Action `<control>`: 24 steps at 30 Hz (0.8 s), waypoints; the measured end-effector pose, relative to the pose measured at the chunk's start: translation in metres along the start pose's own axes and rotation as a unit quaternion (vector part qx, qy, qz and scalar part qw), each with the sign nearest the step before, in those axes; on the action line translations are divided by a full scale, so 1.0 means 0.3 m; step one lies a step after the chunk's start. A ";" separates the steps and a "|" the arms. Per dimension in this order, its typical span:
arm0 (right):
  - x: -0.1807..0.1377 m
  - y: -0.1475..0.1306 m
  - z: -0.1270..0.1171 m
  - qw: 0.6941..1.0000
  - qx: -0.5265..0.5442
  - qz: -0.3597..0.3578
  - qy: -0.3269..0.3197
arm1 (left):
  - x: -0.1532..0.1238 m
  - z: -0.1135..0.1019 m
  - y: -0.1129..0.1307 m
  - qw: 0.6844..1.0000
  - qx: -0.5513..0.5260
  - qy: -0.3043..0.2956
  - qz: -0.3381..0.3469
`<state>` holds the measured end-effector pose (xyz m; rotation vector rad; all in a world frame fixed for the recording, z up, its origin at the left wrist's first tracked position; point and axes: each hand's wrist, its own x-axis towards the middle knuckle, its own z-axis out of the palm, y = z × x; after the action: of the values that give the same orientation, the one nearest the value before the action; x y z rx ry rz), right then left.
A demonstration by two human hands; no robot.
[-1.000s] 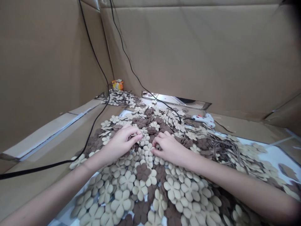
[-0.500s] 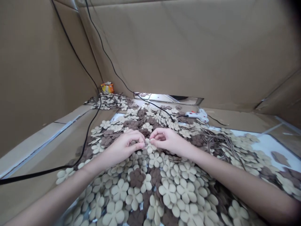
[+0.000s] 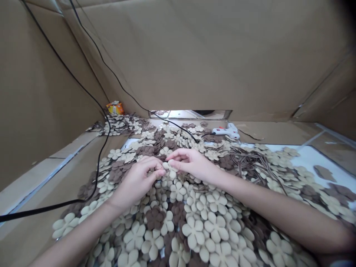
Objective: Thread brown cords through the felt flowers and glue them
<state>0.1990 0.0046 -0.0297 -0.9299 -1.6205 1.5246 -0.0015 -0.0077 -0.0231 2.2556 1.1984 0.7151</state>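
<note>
Head view: my left grip [image 3: 136, 181] is pinched narrow on something too small to make out, right at a tan flower cutout [image 3: 169, 168]. My right grip [image 3: 194, 163] reaches there, seemingly to steady it. More flowers [image 3: 178, 191] spread beneath; a white glue gun [image 3: 226, 131] lies beyond.

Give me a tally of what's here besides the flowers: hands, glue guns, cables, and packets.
Hands: 2 (left hand, right hand)
Hot glue gun: 1
Black cables: 2
Orange packet: 1
Total: 6
Cut-out flowers: too many to count, not included
</note>
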 end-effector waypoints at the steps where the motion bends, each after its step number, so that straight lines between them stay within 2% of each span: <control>1: 0.000 0.000 -0.001 1.000 -0.006 -0.007 0.002 | -0.003 0.000 0.000 1.000 0.005 0.007 0.001; 10: -0.007 -0.003 -0.002 0.998 -0.049 -0.038 0.021 | -0.022 0.005 0.008 0.997 0.037 0.045 0.045; 17: -0.007 0.003 0.002 0.998 -0.037 -0.047 0.015 | -0.021 0.018 0.008 0.996 0.054 0.068 0.032; 24: -0.007 0.004 0.003 0.999 -0.018 -0.039 0.002 | -0.024 0.017 0.019 0.997 0.045 0.055 0.035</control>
<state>0.1993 0.0023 -0.0309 -0.8780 -1.6661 1.4439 0.0017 -0.0174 -0.0248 2.3691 1.2298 0.8391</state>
